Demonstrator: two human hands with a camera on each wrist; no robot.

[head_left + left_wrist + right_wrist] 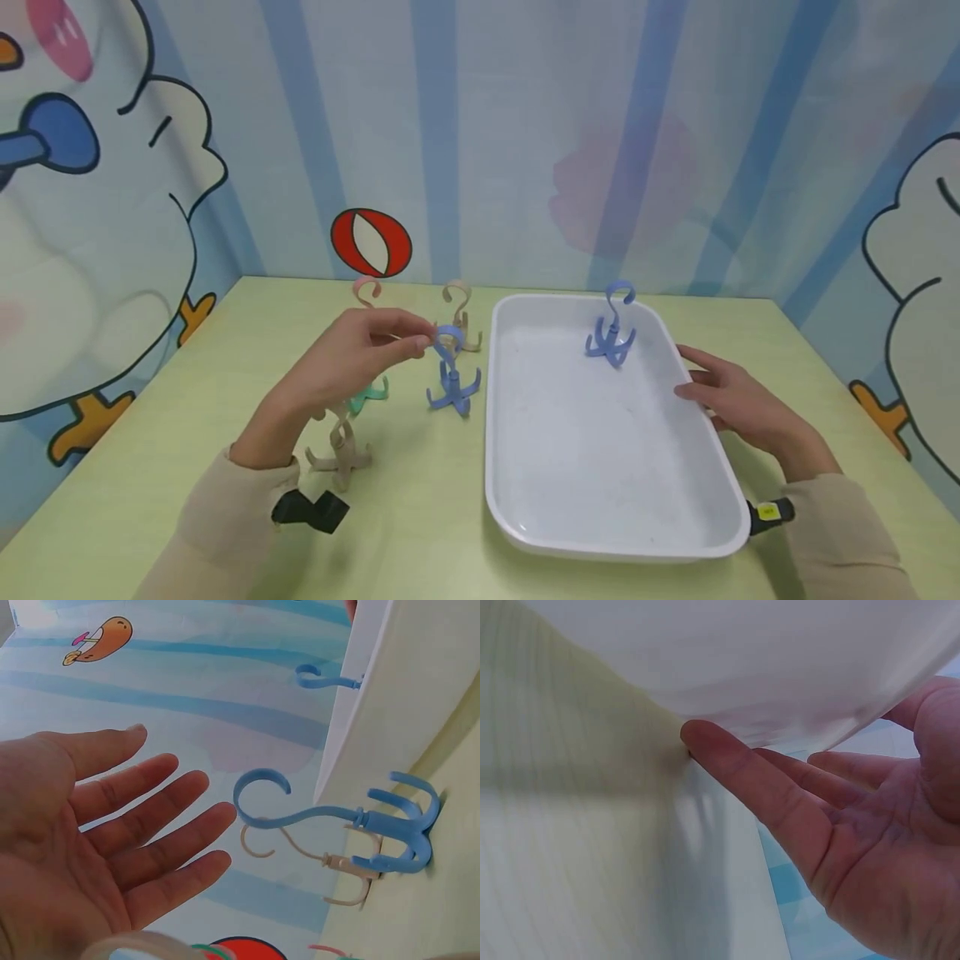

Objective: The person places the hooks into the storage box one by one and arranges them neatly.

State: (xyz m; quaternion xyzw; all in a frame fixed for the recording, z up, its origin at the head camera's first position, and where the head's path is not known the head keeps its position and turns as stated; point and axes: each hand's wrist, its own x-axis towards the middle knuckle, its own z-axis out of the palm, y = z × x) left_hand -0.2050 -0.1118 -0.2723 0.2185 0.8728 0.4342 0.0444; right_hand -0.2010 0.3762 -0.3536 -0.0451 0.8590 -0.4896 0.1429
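My left hand point(352, 354) is beside the curled top of a blue multi-prong hanger hook point(453, 392) standing on the table. In the left wrist view its fingers are loosely extended, and a small gap shows between them and the blue hook point(394, 832). With thumb over the rim and fingers beneath it, my right hand point(738, 404) grips the right side of a white tray point(600, 467). Another blue hook point(612, 343) stands upright in the tray's far right part. The right wrist view shows the fingers point(742, 776) against the tray's underside.
Around my left hand stand a beige hook point(342, 454) in front, a partly hidden green hook point(367, 396), a pink hook point(366, 286) behind and another beige hook point(457, 292). The pale green table point(420, 517) ends at a cartoon-printed backdrop point(495, 167).
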